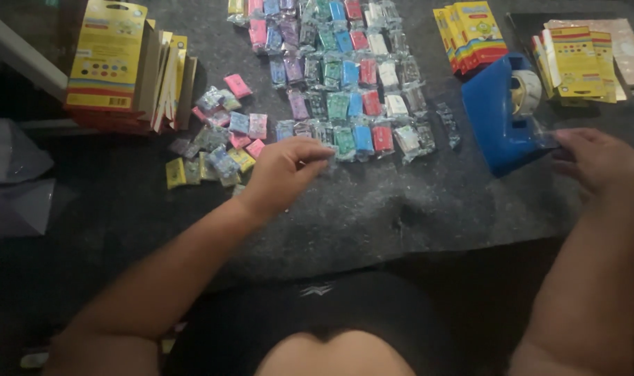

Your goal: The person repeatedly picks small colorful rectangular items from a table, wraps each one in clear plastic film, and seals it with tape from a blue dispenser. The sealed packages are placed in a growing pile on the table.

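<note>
My left hand (286,170) reaches over a grey felt mat (373,209) to the near end of several rows of small wrapped clay blocks (345,76) in pink, purple, green, blue, red and white. Its fingertips pinch at a small wrapped block at the front of the rows; I cannot tell if it is lifted. My right hand (595,160) is at the front of a blue tape dispenser (501,118) and pinches a strip of clear tape pulled from it.
A loose heap of wrapped blocks (219,139) lies left of my left hand. Flat yellow-and-red cardboard boxes stand stacked at the far left (122,63), the far middle right (470,35) and the far right (578,63). Clear plastic pieces (14,181) lie at the left edge.
</note>
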